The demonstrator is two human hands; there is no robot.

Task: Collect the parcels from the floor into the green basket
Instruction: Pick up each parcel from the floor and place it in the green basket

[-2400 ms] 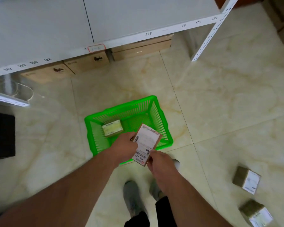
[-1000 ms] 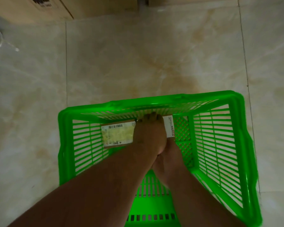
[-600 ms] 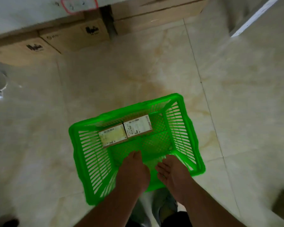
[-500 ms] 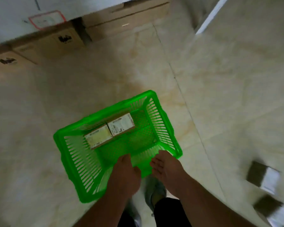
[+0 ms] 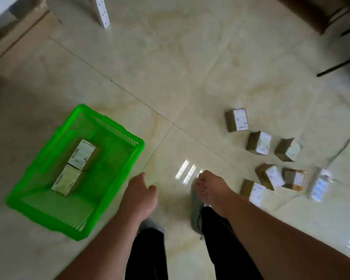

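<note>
- We are standing between the green basket [image 5: 75, 172] on our left and a scatter of parcels [image 5: 271, 158] on the floor [image 5: 190, 77] to our right, so the step in hand, as we judge it, is going for the next parcel.
- Our left hand [image 5: 138, 196] is hanging empty just beside the basket's near corner, fingers loosely relaxed and pinching nothing.
- Our right hand [image 5: 212, 187] is also carrying nothing; its fingers are curling lightly, with the nearest parcel [image 5: 253, 191] lying just beyond it.
- To do this well, we are thinking of taking that nearest parcel first, closing the grip across its short sides so the label stays up, and lifting it clear of the two parcels touching its far end.
- Two parcels are already lying in the basket: the farther one [image 5: 82, 154] and the nearer one [image 5: 68, 179], end to end and touching along the left half.
- Their long axes are running in one line from the basket's near-left toward its far-right, labels facing up.
- We are judging that the next parcel fits best laid parallel beside them, in the bare right half.
- The floor parcels are pointing every which way; motion blur is hiding the labels' print.
</note>
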